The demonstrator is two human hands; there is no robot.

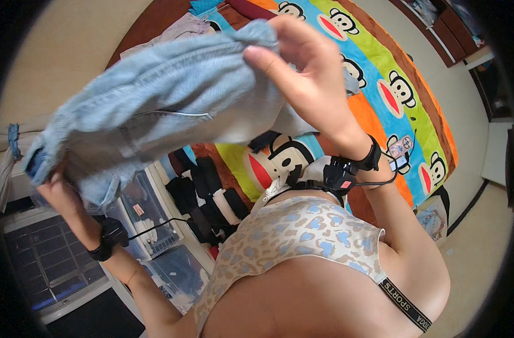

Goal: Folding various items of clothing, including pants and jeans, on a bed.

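A light-blue denim garment [168, 93] hangs stretched in the air between my two hands, slightly blurred. My left hand [62, 190] grips its lower-left end, with the fingers partly hidden behind the cloth. At the upper right end, my right hand [312, 72] pinches the garment's edge between thumb and fingers. Folds run along the cloth, and its lower part sags. Below and behind it lies a bed blanket [362, 114] with a colourful monkey pattern.
Rolled dark and light clothes [210, 190] lie in rows on the bed near my body. Clear plastic storage boxes [176, 270] stand at the left. A pink phone-like object [399, 147] rests on the blanket. Cabled black devices are strapped to both wrists. A greyish garment [172, 34] lies at the far end.
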